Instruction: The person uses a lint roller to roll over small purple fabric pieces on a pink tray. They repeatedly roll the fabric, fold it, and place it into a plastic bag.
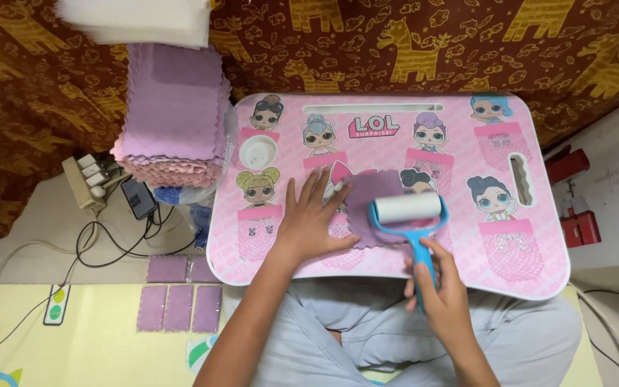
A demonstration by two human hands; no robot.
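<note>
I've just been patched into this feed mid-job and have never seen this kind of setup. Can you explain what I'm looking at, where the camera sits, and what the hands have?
There is no machine here: a seated person works with two bare hands. The single picture comes from a camera on that person's head, looking down over their lap.

Across the lap stands a small pink lap table printed with cartoon dolls. On it lies a small purple cloth with wavy edges. The left hand lies flat, pressing on the cloth's left edge. The right hand grips the blue handle of a lint roller, whose white roll rests on the cloth.

Left of the table a tall stack of similar purple cloths stands, and a few packed purple cloths lie flat on the floor. A power strip and cables lie further left.
</note>
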